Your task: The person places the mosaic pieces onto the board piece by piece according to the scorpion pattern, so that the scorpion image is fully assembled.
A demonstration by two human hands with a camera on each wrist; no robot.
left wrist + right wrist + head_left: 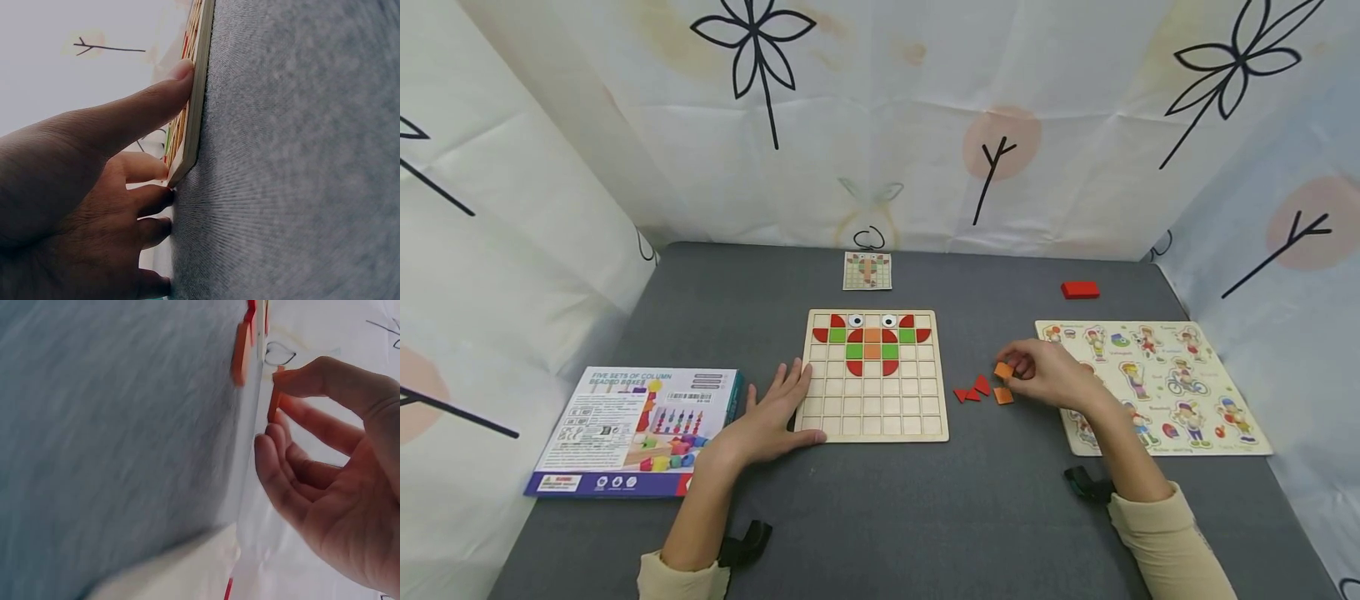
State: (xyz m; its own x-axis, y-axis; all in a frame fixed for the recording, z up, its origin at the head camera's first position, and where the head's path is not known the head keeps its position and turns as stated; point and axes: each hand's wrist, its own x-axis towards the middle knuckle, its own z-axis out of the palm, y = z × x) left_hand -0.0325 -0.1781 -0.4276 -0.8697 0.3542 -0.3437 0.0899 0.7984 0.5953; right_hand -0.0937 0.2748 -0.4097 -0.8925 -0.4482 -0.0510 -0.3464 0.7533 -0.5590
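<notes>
A wooden grid board (pixel 872 408) lies mid-table, its upper rows filled with red, green and orange pieces and two eye pieces. My left hand (pixel 769 423) rests at its left edge, fingers spread; in the left wrist view the thumb (pixel 153 103) touches the board's rim. Right of the board, my right hand (pixel 1047 372) pinches an orange square tile (pixel 1003 371) between thumb and fingers, as the tile (pixel 275 400) in the right wrist view also shows. Below it on the table lies another orange square (pixel 1003 396), beside several red triangles (pixel 982 385).
A small pattern card (pixel 867 272) stands behind the board. At right lies a picture board (pixel 1157 392) with printed children, partly under the right forearm; a red block (pixel 1080 290) sits behind it. To the left is a beaded-boxes carton (pixel 595 417). Patterned cloth surrounds the grey table.
</notes>
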